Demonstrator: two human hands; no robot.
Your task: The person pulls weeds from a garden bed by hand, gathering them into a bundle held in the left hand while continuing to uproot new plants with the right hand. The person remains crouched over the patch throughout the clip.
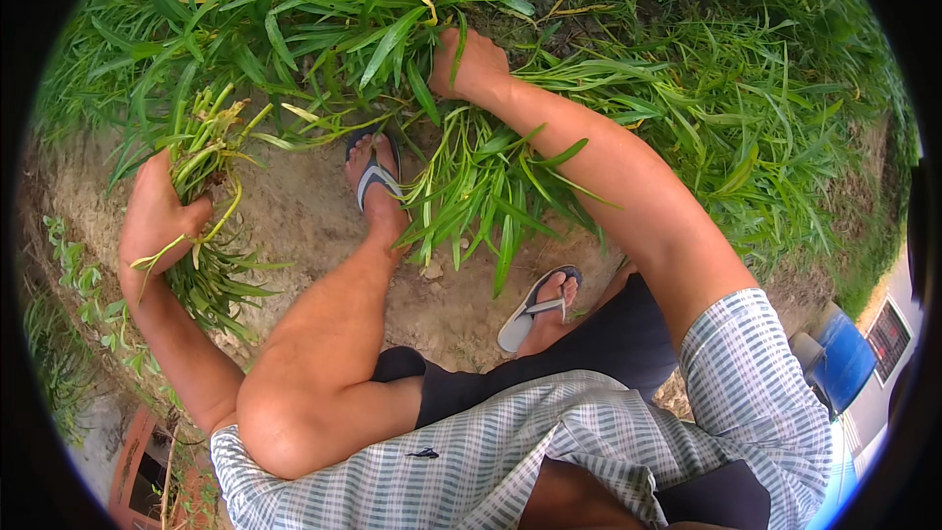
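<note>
My left hand (pixel 165 217) is closed around a bundle of cut or pulled green stems (pixel 199 140). The stem ends point up past the thumb, and the leafy part (pixel 213 287) hangs below, beside my forearm. Farther forward, my right hand (pixel 471 66) makes a fist at the base of long-leaved green plants (pixel 368 7). Stems seem to pass under its curled fingers, which are mostly hidden. Just below that wrist, a leafy clump (pixel 493 191) droops over bare soil (pixel 294 228).
Dense greenery (pixel 736 103) spreads across the front and right. My sandalled feet, one in a flip-flop (pixel 375 169) and one in another flip-flop (pixel 541 309), stand on the soil. A blue container (pixel 843 361) is at far right; a reddish frame (pixel 132 456) lies lower left.
</note>
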